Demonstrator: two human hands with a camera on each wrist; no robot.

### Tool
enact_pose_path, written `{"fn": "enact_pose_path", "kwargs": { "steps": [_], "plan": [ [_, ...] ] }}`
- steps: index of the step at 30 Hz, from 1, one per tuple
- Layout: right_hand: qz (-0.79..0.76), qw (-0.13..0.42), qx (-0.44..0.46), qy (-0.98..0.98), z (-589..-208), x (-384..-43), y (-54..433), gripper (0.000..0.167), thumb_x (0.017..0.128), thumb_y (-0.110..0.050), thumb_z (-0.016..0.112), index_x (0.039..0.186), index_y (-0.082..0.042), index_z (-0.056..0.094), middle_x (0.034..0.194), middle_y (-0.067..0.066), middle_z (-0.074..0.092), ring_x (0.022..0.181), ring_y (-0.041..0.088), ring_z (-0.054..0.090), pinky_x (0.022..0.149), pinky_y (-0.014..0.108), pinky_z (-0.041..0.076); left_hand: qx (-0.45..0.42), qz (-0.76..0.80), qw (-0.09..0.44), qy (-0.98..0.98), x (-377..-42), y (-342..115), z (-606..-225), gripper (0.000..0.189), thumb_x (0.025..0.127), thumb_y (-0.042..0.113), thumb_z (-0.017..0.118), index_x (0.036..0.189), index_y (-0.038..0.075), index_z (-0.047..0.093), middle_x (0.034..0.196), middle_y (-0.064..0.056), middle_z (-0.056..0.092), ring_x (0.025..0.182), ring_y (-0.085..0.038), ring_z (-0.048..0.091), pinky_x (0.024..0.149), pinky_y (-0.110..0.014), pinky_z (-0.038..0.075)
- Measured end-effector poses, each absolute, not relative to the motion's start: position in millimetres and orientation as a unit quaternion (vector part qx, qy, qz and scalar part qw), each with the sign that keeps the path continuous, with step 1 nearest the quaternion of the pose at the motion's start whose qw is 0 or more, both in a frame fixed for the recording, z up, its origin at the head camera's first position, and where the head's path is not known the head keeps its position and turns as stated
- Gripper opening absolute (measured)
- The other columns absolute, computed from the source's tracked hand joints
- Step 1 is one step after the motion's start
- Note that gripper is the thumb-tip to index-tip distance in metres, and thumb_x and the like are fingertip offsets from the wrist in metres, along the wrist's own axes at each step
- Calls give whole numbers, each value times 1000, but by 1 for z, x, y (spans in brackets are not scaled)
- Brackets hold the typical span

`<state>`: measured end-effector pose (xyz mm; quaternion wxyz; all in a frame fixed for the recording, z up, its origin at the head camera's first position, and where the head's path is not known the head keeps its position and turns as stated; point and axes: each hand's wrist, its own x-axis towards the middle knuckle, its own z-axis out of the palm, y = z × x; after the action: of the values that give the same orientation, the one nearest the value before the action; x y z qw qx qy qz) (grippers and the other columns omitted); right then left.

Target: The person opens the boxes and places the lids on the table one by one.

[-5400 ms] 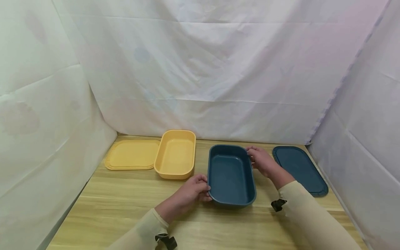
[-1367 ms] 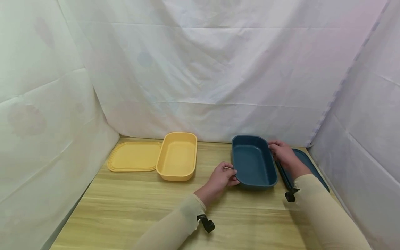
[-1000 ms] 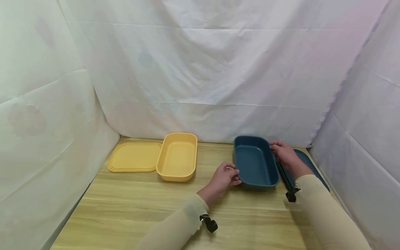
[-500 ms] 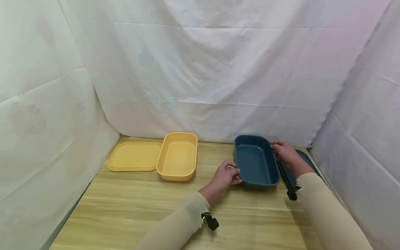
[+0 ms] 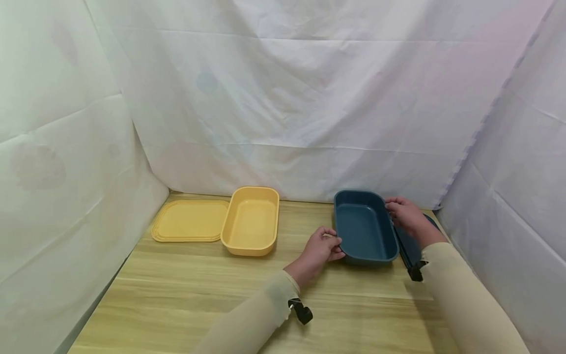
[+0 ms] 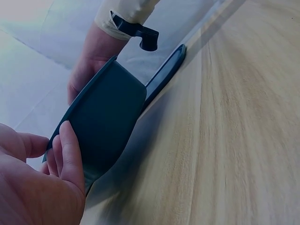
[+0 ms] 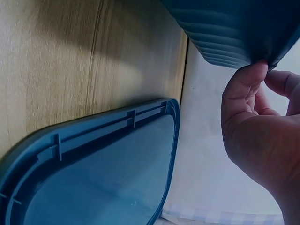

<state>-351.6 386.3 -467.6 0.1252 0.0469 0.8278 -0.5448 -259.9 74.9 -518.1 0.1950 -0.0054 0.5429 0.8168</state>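
Both hands hold a dark blue rectangular food container [image 5: 364, 228], open side up, over the right part of the table. My left hand [image 5: 320, 248] pinches its near left rim; in the left wrist view the thumb lies over the rim and the fingers [image 6: 70, 152] against the outer wall. My right hand [image 5: 407, 216] pinches the far right rim, as the right wrist view shows with thumb and finger at the edge. Beneath the right forearm lies a matching dark blue lid [image 5: 409, 246], partly hidden; its grooved border faces up in the right wrist view.
A yellow container [image 5: 250, 223] stands left of centre, its left edge overlapping a flat yellow lid [image 5: 192, 221]. White cloth [image 5: 283, 113] hangs behind and on both sides of the wooden table [image 5: 185, 295].
Both hands have carried the blue container right and slightly back from near the table's middle, drifting a little further right over the last second. The forearm now covers more of the blue lid.
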Motion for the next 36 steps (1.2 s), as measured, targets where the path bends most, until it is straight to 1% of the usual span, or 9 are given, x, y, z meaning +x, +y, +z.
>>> {"fn": "enact_pose_path", "kwargs": {
  "steps": [3, 8, 11, 16, 22, 27, 33, 36],
  "plan": [
    [-546, 124, 46, 827, -467, -353, 388, 58, 120, -33, 44, 166, 2, 37, 124, 6, 57, 94, 15, 56, 79, 34, 55, -9, 818, 194, 541, -261, 76, -518, 16, 108, 4, 67, 122, 3, 60, 84, -7, 61, 73, -16, 64, 80, -35, 66],
    [-549, 123, 56, 825, -467, -355, 390, 55, 120, -30, 45, 165, 1, 39, 120, 3, 61, 94, 14, 59, 78, 32, 56, -8, 820, 189, 539, -262, 81, -518, 15, 108, 2, 67, 121, 4, 60, 87, -7, 61, 71, -16, 63, 80, -36, 67],
    [-549, 127, 58, 824, -468, -358, 394, 55, 120, -29, 44, 166, 1, 37, 121, 3, 61, 96, 15, 59, 79, 31, 56, -8, 822, 189, 537, -263, 83, -519, 14, 108, 2, 67, 119, 6, 61, 87, -7, 61, 71, -16, 64, 81, -37, 67],
    [-551, 135, 57, 822, -469, -361, 399, 57, 120, -28, 42, 168, 2, 35, 129, 8, 59, 99, 16, 59, 79, 31, 57, -9, 824, 189, 535, -265, 86, -519, 13, 108, 2, 67, 118, 6, 61, 86, -7, 61, 71, -17, 64, 81, -37, 67],
    [-536, 131, 49, 833, -465, -359, 397, 56, 121, -31, 43, 166, 2, 37, 137, 15, 57, 103, 18, 60, 82, 32, 57, -8, 824, 189, 533, -268, 89, -520, 13, 108, 3, 67, 119, 6, 60, 87, -8, 62, 73, -18, 64, 81, -38, 67],
    [-514, 132, 43, 846, -464, -357, 398, 58, 121, -34, 40, 167, 1, 38, 152, 24, 50, 117, 27, 58, 87, 31, 55, -6, 822, 190, 537, -270, 91, -518, 13, 108, 3, 67, 119, 7, 61, 89, -8, 63, 73, -18, 65, 83, -39, 67],
    [-512, 131, 37, 848, -466, -360, 403, 58, 122, -34, 39, 167, 2, 38, 157, 26, 47, 120, 28, 58, 89, 30, 55, -4, 821, 185, 540, -269, 94, -511, 14, 108, 2, 67, 119, 6, 60, 88, -7, 62, 71, -17, 64, 82, -39, 67],
    [-512, 134, 37, 847, -467, -361, 406, 59, 122, -35, 37, 168, 2, 36, 160, 27, 44, 126, 32, 56, 94, 33, 53, -4, 819, 187, 542, -269, 95, -509, 14, 108, 1, 66, 120, 5, 60, 87, -7, 62, 71, -17, 64, 83, -39, 67]
  ]
}}
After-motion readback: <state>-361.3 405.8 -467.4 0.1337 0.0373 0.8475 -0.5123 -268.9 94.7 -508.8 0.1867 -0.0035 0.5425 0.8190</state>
